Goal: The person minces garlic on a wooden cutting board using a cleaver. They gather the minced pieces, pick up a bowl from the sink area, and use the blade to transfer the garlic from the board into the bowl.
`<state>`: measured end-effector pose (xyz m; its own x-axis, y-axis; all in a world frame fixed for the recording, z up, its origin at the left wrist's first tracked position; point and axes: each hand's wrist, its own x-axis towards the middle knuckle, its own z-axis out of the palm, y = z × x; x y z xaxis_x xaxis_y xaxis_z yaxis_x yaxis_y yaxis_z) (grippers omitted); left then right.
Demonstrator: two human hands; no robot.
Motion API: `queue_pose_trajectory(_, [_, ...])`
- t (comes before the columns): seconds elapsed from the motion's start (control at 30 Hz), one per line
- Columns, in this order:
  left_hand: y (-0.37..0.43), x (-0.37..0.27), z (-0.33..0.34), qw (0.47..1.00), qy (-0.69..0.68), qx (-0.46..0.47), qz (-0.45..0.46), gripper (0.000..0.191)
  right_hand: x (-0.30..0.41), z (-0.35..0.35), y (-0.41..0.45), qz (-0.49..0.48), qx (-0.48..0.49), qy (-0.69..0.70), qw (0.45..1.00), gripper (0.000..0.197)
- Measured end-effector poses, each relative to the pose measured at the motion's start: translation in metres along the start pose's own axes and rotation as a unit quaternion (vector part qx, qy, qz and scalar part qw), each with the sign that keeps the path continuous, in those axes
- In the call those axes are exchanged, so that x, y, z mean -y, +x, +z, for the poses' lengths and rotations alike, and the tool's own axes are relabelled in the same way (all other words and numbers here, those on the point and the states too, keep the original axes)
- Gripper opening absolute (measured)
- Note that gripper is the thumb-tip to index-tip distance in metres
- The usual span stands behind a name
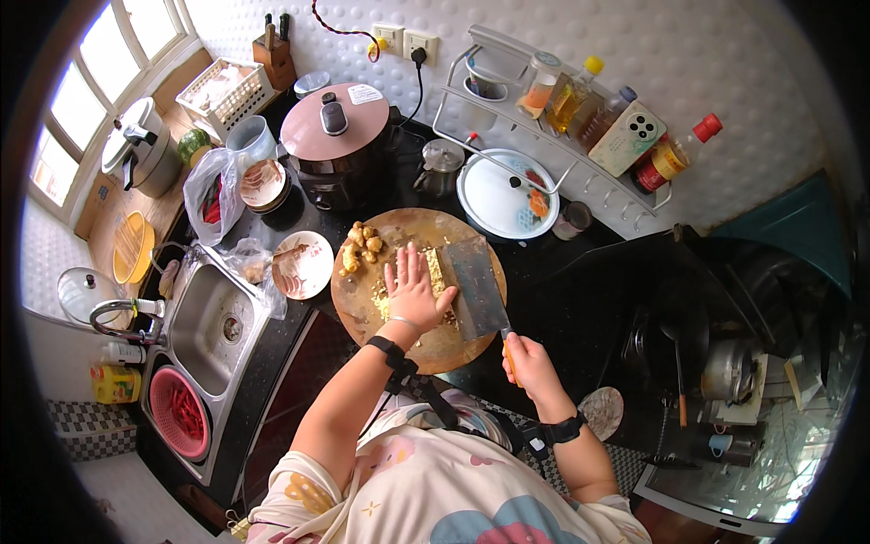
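Note:
On a round wooden chopping board (367, 326), my left hand (412, 292) lies flat, palm down, with its fingers apart over chopped yellow pieces that look like ginger (435, 268). What lies beneath the palm is hidden. My right hand (527, 364) grips the orange handle of a cleaver (476, 289), whose wide, food-flecked blade rests on the right part of the board beside the pieces. Whole ginger root (360, 246) sits at the board's upper left edge. Small crumbs are scattered around my left hand.
A patterned bowl (302, 265) stands left of the board, beside a steel sink (211, 330) and a pink colander (178, 411) of red chillies. Behind are an electric cooker (336, 146) and a lidded enamel basin (506, 190). A wall rack (516, 119) holds bottles; the stove area is right.

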<state>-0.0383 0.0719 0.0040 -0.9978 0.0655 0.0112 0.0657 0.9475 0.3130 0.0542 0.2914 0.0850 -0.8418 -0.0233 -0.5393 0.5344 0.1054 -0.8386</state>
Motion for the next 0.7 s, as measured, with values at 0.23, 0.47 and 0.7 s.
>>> queue_pose_trajectory(0.23, [-0.010,0.003,0.002,0.997,-0.029,-0.068,0.006,0.074,-0.014,-0.017,0.018,-0.164,-0.204,-0.331,0.907,0.039])
queue_pose_trajectory(0.47, [-0.012,0.034,0.011,0.978,-0.072,-0.184,0.062,0.013,-0.022,-0.012,0.044,-0.129,-0.279,-0.476,0.824,0.044])
queue_pose_trajectory(0.7, [-0.020,0.047,0.016,0.981,-0.071,-0.170,0.058,0.011,-0.023,0.019,0.046,-0.124,-0.222,-0.501,0.827,0.043])
